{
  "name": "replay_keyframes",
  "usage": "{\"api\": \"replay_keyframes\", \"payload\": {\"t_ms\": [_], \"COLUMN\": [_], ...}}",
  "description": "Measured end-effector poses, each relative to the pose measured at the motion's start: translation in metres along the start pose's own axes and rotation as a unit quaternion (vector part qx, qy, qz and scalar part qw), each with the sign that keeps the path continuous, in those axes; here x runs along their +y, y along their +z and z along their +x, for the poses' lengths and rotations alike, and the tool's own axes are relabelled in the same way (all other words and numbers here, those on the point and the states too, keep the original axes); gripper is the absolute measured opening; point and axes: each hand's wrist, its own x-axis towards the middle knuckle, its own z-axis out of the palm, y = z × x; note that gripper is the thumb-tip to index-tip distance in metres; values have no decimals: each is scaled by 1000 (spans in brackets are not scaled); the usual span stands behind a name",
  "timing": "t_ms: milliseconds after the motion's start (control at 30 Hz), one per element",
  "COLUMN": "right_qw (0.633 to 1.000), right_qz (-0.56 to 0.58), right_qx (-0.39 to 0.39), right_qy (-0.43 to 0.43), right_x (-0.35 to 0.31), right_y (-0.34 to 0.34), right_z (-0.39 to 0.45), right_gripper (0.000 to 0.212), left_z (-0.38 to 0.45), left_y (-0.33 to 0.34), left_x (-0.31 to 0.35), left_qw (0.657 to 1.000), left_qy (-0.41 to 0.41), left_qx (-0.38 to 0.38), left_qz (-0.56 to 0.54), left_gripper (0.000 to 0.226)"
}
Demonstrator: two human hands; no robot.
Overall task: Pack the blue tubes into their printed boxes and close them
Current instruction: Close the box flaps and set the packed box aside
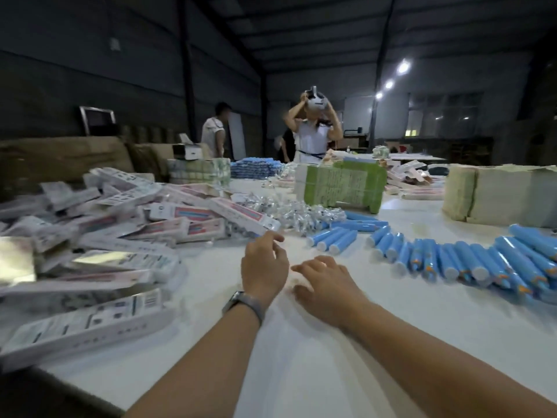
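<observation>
Both forearms reach out over the white table (301, 372), and neither hand holds anything. The left hand (263, 268), a watch (241, 303) on its wrist, hangs with fingers loosely curled just short of the nearest printed boxes. The right hand (327, 283) lies beside it, palm down, fingers relaxed and spread low over the tabletop; whether they touch the surface cannot be told.

To the left, a loose heap of printed boxes (99, 236) covers that side of the table, lying flat at all angles, some showing a pink and blue picture on the face. To the right, the blue tubes (452, 260) lie side by side in a long curving row, white caps toward the viewer, well apart from the boxes.

Beyond the hands sits a small mound of silvery wrapped pieces (301, 214), then a green-sided bundle (340, 184) and, at the right, a tan bound stack (500, 194). More blue tubes (256, 167) are piled farther back.

Behind the table a person in white (312, 137) raises both hands to a headset, and another person (214, 132) stands further left.
</observation>
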Motion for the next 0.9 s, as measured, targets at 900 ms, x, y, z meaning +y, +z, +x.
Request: {"api": "replay_keyframes", "payload": {"t_ms": [900], "right_qw": [997], "right_qz": [70], "right_qx": [-7], "right_qy": [29], "right_x": [-6], "right_y": [3], "right_z": [4], "right_gripper": [57], "left_z": [79], "left_y": [-116], "left_x": [-14], "left_qw": [920], "left_qy": [191], "left_qx": [-79], "left_qz": [333], "left_gripper": [57]}}
